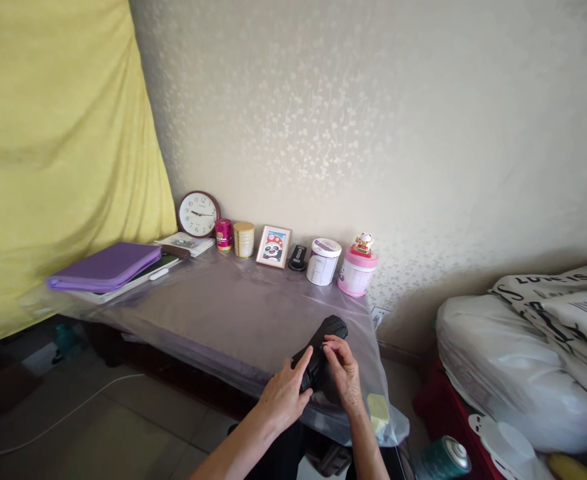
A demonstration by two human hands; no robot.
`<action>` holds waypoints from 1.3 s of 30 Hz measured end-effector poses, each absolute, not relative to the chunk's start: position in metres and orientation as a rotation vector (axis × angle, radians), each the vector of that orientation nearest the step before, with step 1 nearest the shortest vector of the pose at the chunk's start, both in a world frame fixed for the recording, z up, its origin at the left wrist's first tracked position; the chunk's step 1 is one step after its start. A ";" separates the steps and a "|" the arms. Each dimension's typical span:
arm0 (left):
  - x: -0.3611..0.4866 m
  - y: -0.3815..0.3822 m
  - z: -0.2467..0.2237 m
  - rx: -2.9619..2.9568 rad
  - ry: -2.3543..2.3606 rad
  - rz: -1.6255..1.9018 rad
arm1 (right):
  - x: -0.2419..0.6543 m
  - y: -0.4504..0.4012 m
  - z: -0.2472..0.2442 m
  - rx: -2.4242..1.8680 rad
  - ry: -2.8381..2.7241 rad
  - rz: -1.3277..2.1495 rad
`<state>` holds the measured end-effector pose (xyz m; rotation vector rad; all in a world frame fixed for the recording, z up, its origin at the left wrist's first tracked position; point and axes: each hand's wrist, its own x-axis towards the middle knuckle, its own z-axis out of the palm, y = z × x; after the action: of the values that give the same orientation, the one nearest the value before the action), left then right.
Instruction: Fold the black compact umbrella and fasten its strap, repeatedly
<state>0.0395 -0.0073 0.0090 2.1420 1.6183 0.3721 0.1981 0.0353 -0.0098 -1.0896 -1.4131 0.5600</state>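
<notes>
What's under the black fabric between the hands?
The black fabric sits over clear plastic sheeting on a grey table top. The left hand and right hand cover parts of it, and the fabric hides whatever is directly beneath it.

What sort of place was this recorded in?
Probably a room in someone's home, going by the round wall clock, the small framed panda picture and the pink tub on a plastic-covered table.

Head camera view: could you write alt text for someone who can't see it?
A person's left hand and right hand handle a black cloth on a plastic-covered table. Along the far edge are a purple folder, a round clock and small tubs.
</notes>
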 end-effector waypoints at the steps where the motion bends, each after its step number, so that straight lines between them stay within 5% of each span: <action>1: 0.039 -0.008 0.010 2.145 1.629 0.364 | 0.199 0.034 -0.010 -1.096 -1.357 0.620; 8: 0.037 -0.010 0.014 2.169 1.625 0.342 | 0.204 0.016 -0.007 -1.111 -1.085 0.960; 19: 0.036 -0.008 0.017 2.286 1.575 0.233 | 0.208 0.010 0.004 -1.078 -1.192 1.046; 28: 0.035 -0.010 0.010 2.357 1.598 0.244 | 0.190 0.034 0.018 -1.128 -1.313 1.026; 36: 0.035 -0.010 0.005 2.283 1.638 0.276 | 0.180 0.054 0.016 -1.341 -1.591 0.567; 39: 0.029 -0.014 0.006 2.244 1.651 0.310 | 0.180 0.053 0.018 -1.308 -1.452 0.694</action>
<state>0.0291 -0.0139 0.0056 2.2441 1.6512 0.3104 0.1797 0.0532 0.0177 -1.3083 -1.4519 0.6937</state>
